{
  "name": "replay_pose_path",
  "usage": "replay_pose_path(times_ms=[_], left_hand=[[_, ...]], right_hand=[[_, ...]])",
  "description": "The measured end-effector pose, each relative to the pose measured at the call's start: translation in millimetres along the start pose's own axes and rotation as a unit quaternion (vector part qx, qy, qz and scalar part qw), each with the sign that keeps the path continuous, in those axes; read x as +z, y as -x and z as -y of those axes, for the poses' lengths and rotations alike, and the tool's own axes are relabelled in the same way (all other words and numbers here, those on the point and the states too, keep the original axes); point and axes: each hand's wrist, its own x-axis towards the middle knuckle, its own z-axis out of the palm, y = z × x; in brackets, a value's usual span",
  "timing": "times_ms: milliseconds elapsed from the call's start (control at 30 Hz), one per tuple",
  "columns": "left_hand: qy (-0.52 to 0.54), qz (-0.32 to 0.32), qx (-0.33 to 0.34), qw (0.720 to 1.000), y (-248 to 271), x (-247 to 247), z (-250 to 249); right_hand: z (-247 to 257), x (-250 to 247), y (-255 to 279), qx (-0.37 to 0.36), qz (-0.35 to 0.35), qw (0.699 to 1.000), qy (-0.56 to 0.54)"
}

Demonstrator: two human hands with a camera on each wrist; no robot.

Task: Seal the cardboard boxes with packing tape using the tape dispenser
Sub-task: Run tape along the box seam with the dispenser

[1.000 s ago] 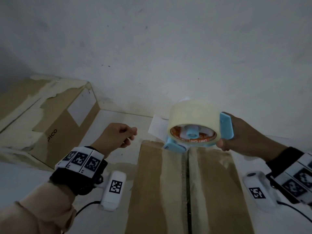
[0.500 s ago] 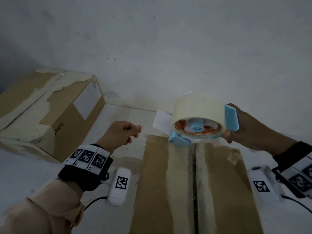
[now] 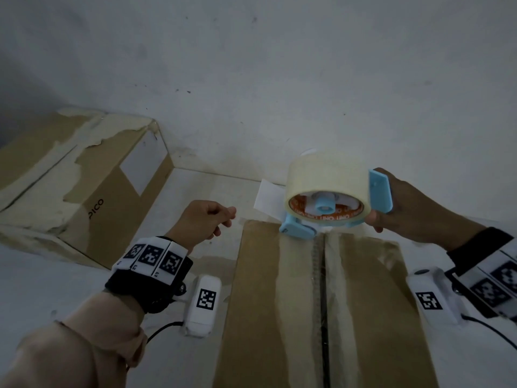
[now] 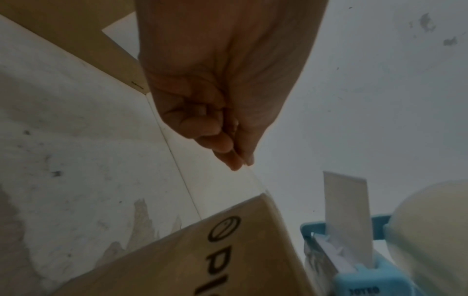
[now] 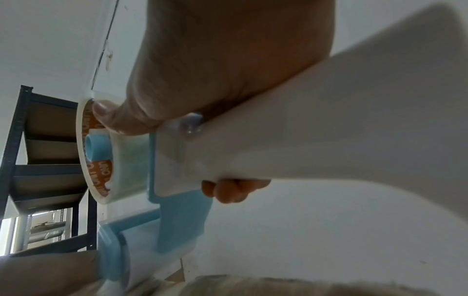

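A brown cardboard box point(image 3: 363, 289) lies in front of me, its flaps shut, with a dark centre seam point(image 3: 324, 275) running away from me. My right hand point(image 3: 397, 203) grips the blue tape dispenser point(image 3: 296, 229), whose nose sits at the box's far edge over the seam. A cream tape roll point(image 3: 327, 175) is mounted on it. A short white tape end point(image 3: 268, 201) sticks out past the nose. My left hand point(image 3: 226, 217) hovers beside the box's far left corner, fingers curled against the thumb point(image 4: 240, 162) and holding nothing, a short way from the tape end point(image 4: 346, 216).
A second cardboard box point(image 3: 70, 186) with torn paper on top stands at the back left against the white wall point(image 3: 279, 79). Both boxes rest on a white surface point(image 3: 42, 289). A dark metal shelf rack point(image 5: 38, 160) shows in the right wrist view.
The view has shifted slightly. The dispenser stays at the box's far edge, and my left hand holds about the same place beside the corner.
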Motion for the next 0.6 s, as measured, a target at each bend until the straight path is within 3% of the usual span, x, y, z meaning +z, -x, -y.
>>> replay_pose_path(times_ms=[500, 600], left_hand=[[-0.042, 0.071, -0.01, 0.997, 0, 35, 13], [-0.001, 0.085, -0.019, 0.996, -1, 40, 14]], right_hand=[[-11, 5, 3, -0.015, -0.012, 0.999, -0.04], [-10, 6, 2, -0.013, -0.012, 0.999, -0.044]])
